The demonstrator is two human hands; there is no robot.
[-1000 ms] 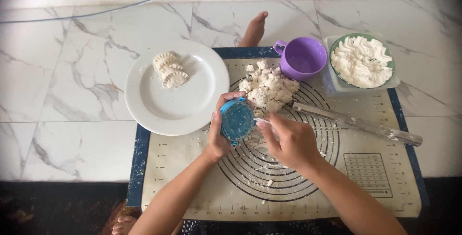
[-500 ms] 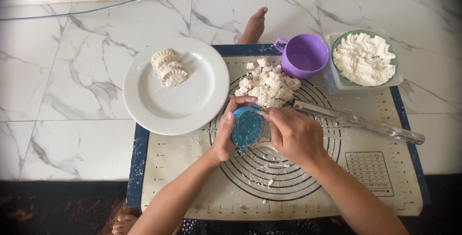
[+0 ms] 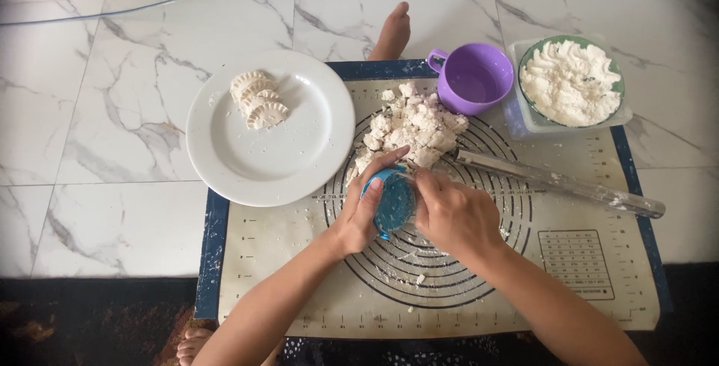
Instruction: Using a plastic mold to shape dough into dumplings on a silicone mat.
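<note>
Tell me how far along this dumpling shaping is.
Done: three crimped white dumplings lie on the round white plate. In hand: the left hand holds a blue plastic dumpling press while the right hand works at it. Left: a pile of white dough pieces on the mat and a green bowl of white filling.

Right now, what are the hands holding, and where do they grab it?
A blue dumpling mould: left hand grips its left edge, right hand its right side.

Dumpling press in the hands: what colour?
Blue. The dumpling press sits between the left hand and right hand; the head view shows it.
</note>
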